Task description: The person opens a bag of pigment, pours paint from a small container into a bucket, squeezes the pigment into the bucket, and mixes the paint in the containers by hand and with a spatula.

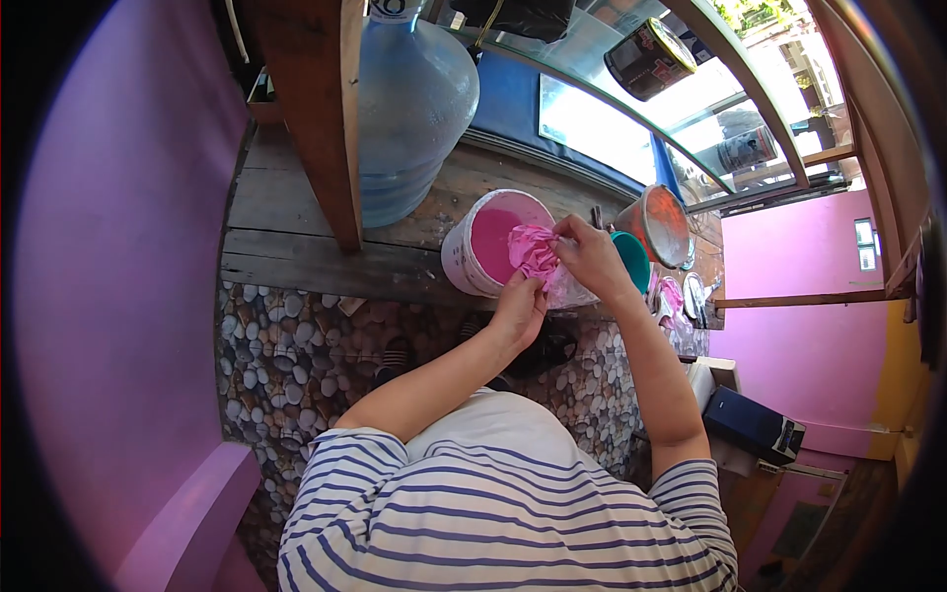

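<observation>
I have the crumpled pink bundle (534,250) between both hands, held up at the near right edge of the white bucket (462,264), partly in front of its opening. My left hand (519,314) grips it from below, the fingers closed on its lower edge; my right hand (590,259) pinches its upper right side, thumb and fingertips drawn together. The bundle looks like thin plastic coated in pink, though I cannot tell whether it is a bag or a loose sheet. Clear plastic (569,292) hangs just beneath my right hand; whether it belongs to the same piece, I cannot make out.

Inside the bucket is a pink liquid (490,235), probably paint, which matches the bundle's colour. The bucket stands upright near the front edge of the wooden tabletop (326,259), with the teal container (632,260) just right of my right hand and the orange-stained tub (663,229) behind that. The big water jug (406,118) stands to the left.

I judge the step in hand to be working the bundle with my fingers, perhaps opening or squeezing it. The next move calls for a firm lower grip, a careful pull from the upper fingers, and the bundle held over the bucket's mouth, since anything wet could drip onto the patterned floor (286,340).
</observation>
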`<state>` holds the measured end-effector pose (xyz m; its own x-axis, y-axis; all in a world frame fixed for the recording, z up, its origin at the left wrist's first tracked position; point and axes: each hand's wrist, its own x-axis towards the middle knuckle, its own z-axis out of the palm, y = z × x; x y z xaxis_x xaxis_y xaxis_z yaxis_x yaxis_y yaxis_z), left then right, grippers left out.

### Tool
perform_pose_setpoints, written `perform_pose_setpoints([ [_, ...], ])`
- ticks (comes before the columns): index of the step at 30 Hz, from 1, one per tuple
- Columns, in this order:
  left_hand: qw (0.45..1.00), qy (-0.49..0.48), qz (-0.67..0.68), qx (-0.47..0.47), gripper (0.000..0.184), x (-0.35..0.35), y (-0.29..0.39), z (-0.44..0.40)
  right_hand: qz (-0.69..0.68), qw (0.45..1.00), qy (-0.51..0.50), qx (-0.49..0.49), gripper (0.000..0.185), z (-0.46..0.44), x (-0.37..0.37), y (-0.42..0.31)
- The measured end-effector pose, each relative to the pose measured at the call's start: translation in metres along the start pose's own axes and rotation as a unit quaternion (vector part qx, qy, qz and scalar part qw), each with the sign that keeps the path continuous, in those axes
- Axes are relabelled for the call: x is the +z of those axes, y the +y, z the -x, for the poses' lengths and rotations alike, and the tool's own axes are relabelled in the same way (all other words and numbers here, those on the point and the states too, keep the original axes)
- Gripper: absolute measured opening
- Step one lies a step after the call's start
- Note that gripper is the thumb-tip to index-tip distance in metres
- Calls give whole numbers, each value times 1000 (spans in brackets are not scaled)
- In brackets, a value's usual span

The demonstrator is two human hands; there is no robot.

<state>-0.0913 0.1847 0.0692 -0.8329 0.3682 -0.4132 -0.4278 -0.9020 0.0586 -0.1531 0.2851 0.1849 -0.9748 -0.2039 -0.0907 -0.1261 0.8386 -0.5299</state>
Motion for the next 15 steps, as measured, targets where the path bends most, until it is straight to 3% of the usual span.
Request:
perform_pose_setpoints([
  [7, 998, 17, -63, 20, 36, 10, 4, 7, 3, 999, 53, -2, 27, 6, 6, 12],
  [15, 991, 28, -128, 20, 33, 2, -3, 3, -11, 999, 33, 12, 31, 12, 15, 13],
])
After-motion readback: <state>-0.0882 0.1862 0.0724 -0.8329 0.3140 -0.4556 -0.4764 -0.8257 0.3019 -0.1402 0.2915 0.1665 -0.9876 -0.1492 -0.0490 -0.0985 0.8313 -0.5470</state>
